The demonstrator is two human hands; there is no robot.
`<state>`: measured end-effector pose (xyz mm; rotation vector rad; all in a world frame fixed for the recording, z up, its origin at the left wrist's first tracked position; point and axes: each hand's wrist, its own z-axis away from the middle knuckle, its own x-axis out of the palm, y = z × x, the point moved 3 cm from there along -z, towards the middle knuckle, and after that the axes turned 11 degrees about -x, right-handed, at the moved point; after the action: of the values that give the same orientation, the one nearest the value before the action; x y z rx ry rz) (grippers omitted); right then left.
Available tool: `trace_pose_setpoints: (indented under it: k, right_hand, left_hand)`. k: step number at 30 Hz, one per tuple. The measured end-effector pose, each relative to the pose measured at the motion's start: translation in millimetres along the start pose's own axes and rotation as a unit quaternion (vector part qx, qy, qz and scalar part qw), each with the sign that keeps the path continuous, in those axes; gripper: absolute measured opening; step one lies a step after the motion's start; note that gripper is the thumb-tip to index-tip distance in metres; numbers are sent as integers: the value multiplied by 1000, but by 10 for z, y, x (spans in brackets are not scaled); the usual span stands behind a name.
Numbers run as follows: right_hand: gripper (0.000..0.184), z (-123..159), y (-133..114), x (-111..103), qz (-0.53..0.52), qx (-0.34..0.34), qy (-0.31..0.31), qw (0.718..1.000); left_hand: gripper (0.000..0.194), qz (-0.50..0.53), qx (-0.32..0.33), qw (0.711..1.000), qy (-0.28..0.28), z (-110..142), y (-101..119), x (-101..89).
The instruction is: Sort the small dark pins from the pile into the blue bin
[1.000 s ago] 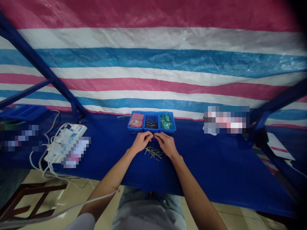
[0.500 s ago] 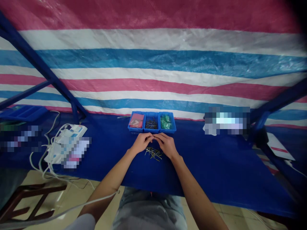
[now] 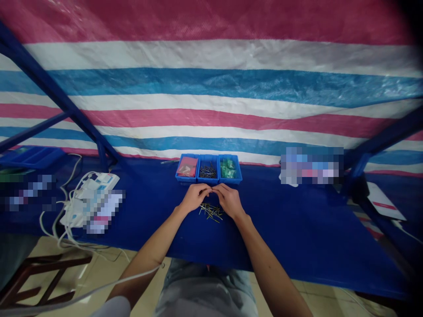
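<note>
My left hand (image 3: 194, 197) and my right hand (image 3: 229, 199) meet at the fingertips above the blue table, just in front of three small bins. Both are closed in a pinch, and whatever sits between the fingers is too small to name. Right below them lies a loose pile of thin, brass-coloured metal pins or screws (image 3: 211, 212). Of the joined blue bins, the left bin (image 3: 187, 179) holds a pink packet (image 3: 189, 162). Dark small metal pieces (image 3: 208, 170) fill the middle one. Green plastic-looking pieces (image 3: 228, 168) are in the right one.
On the left, a white power strip (image 3: 95, 198) with tangled cables lies on the table (image 3: 291, 237). A blue tray (image 3: 36, 157) sits farther left. A white box (image 3: 385, 201) rests at the right, near a blue frame post (image 3: 358, 169). Behind hangs a striped tarp (image 3: 211, 83).
Both hands stay in nearly the same place, fingertips still together. The pile and bins have not visibly changed; the view has shifted only very slightly.
</note>
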<state>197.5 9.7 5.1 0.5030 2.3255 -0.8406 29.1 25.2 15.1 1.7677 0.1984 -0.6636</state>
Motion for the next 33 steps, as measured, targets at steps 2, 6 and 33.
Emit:
trace_pose_setpoints:
  k: [2, 6, 33]
  right_hand:
    - [24, -2, -5, 0, 8, 6, -8, 1000]
    - [24, -16, -28, -3, 19, 18, -26, 999]
    - [19, -21, -30, -69, -60, 44, 6, 997]
  left_hand:
    - [30, 0, 2, 1000, 1, 2, 8, -1]
    - [32, 1, 1, 1000, 4, 6, 21, -5]
    - [33, -2, -21, 1000, 14, 9, -6, -18]
